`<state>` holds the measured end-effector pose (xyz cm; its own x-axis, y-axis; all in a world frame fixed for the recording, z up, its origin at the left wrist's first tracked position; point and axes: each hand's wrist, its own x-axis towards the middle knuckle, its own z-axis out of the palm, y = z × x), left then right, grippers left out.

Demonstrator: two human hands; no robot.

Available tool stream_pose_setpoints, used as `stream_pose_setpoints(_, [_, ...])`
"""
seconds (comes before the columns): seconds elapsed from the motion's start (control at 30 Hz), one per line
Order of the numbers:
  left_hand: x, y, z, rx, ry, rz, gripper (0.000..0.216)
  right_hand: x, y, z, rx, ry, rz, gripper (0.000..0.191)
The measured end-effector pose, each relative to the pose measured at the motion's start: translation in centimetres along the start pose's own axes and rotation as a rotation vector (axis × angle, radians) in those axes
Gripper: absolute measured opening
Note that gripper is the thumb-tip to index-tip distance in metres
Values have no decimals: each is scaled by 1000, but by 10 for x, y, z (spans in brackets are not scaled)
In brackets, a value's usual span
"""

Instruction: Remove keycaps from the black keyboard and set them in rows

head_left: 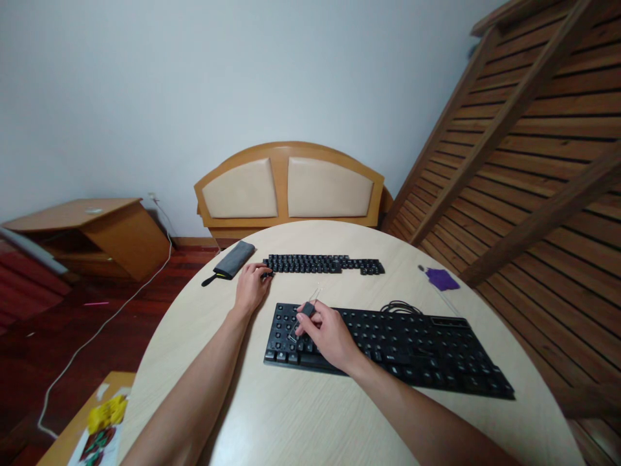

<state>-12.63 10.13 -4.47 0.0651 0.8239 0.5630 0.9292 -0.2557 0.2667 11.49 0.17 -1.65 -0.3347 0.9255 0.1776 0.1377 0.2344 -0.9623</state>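
Note:
A black keyboard [427, 346] lies at a slant on the round table, many of its keys stripped of their caps. Over its left part, my right hand [330, 333] pinches a keycap puller [307, 309] with a dark grip and wire loops at both ends; the lower loop is close to the keys on the left. Farther back, loose black keycaps [305, 263] sit in neat rows. At the left end of those rows my left hand [251, 285] is closed with its fingertips on a small black keycap [266, 274]. The fingers partly hide that cap.
A grey pouch [235, 259] with a strap lies left of the keycap rows. A purple cloth piece [442, 279] rests near the table's right edge. The keyboard's coiled cable [402, 307] is behind it. A slatted wooden panel [533, 142] leans at the right.

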Motion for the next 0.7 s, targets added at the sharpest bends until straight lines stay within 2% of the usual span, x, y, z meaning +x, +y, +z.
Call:
stream_pose_setpoints(0.47, [-2, -4, 3, 0, 26, -7, 17, 0, 1, 0, 9, -3, -10, 19])
stream_pose_setpoints(0.7, [-3, 4, -4, -20, 16, 4, 22, 2, 7, 1, 42, 16, -21, 23])
